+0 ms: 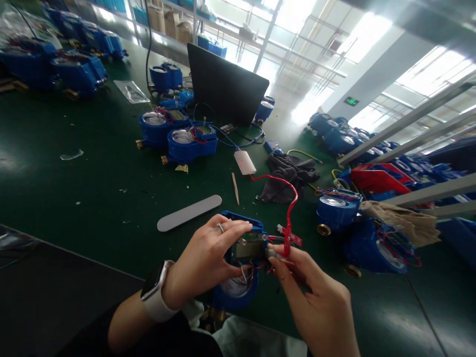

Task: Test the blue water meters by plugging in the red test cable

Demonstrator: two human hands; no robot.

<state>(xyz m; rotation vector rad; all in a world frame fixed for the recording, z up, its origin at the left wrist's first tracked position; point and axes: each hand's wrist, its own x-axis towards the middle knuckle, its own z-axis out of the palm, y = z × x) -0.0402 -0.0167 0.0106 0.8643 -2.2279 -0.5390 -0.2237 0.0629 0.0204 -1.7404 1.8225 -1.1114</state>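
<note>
Looks like a plug-in step: red cable being joined to the blue meter at the right side of its display. Meter is at the near edge of the table, dial end toward the person.

Next move, my read: hold the meter steady, line the plug up straight, press without tugging the thin wires. Can't tell if it's seated; fingertips hide the contact.

Left hand: part open, thumb and fingers spread across the display housing, gripping it. Right hand: thumb and fingers pinched together on the pale plug, just beside the housing.

Cable's far end goes to a white box. Wooden stick and grey bar lie near, untouched.
</note>
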